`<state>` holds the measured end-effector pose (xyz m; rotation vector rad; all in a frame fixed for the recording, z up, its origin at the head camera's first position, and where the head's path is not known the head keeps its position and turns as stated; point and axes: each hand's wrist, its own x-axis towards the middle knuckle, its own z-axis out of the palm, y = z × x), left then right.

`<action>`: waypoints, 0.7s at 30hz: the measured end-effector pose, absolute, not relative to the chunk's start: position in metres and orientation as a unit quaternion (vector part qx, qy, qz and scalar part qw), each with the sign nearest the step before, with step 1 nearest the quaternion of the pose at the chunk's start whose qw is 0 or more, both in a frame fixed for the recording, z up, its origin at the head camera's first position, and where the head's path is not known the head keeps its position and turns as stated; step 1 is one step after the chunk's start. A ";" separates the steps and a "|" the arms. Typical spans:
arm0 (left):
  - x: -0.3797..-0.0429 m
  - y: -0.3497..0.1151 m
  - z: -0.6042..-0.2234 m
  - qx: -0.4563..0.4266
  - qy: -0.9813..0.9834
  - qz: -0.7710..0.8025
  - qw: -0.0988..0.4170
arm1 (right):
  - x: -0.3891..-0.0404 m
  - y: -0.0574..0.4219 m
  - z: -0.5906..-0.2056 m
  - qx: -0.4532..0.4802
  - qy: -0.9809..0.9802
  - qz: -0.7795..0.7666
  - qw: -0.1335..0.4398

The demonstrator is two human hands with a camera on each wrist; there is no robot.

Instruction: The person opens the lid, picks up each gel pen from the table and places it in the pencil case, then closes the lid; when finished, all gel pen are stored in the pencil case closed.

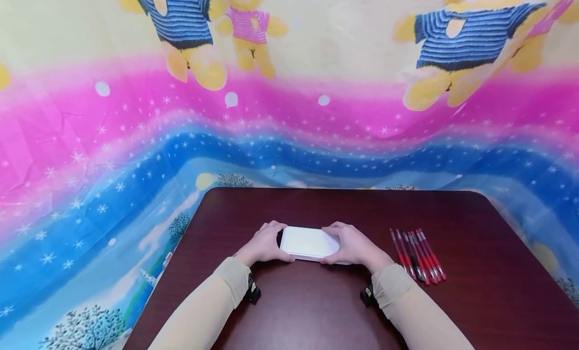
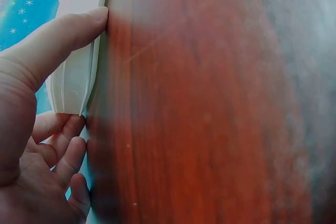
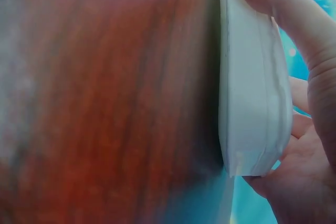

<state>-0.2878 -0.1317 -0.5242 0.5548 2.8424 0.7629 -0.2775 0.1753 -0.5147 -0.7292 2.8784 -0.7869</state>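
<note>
A flat white box with rounded corners lies on the dark table in the head view, between both hands. My left hand grips its left end, thumb along the near side and fingers round the far side. At the opposite end my right hand holds it the same way. In the left wrist view the thumb presses on the side of the white box, and the fingers curl behind its end. The right wrist view shows a seam along the white box; most fingers there are partly hidden behind it.
Several red pens, with a darker one among them, lie side by side right of the right hand. The brown wooden table has rounded far corners. A patterned curtain hangs behind it and along its sides.
</note>
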 end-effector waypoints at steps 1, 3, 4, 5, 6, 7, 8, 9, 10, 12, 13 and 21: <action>-0.288 -0.131 -0.524 0.184 0.947 0.255 0.073 | -0.278 0.175 -0.514 -0.237 0.936 -0.257 0.036; -0.288 -0.131 -0.523 0.182 0.946 0.257 0.074 | -0.278 0.176 -0.511 -0.238 0.936 -0.256 0.039; -0.288 -0.131 -0.524 0.180 0.947 0.257 0.074 | -0.279 0.176 -0.511 -0.237 0.936 -0.257 0.042; -0.288 -0.131 -0.524 0.179 0.947 0.256 0.075 | -0.280 0.176 -0.510 -0.237 0.936 -0.258 0.044; -0.288 -0.131 -0.524 0.177 0.947 0.256 0.076 | -0.281 0.177 -0.510 -0.239 0.935 -0.256 0.045; -0.288 -0.131 -0.524 0.175 0.947 0.257 0.076 | -0.281 0.177 -0.510 -0.240 0.935 -0.256 0.047; -0.288 -0.131 -0.524 0.174 0.947 0.258 0.076 | -0.282 0.177 -0.509 -0.241 0.935 -0.256 0.048; -0.287 -0.131 -0.524 0.173 0.947 0.259 0.074 | -0.283 0.177 -0.509 -0.242 0.935 -0.255 0.049; -0.288 -0.131 -0.525 0.173 0.948 0.259 0.072 | -0.284 0.178 -0.509 -0.242 0.935 -0.255 0.050; -0.288 -0.130 -0.525 0.172 0.948 0.260 0.070 | -0.286 0.178 -0.509 -0.242 0.935 -0.256 0.052; -0.288 -0.130 -0.525 0.171 0.948 0.261 0.070 | -0.286 0.179 -0.509 -0.241 0.935 -0.255 0.052; -0.285 -0.130 -0.528 0.160 0.946 0.270 0.079 | -0.287 0.180 -0.511 -0.245 0.934 -0.253 0.057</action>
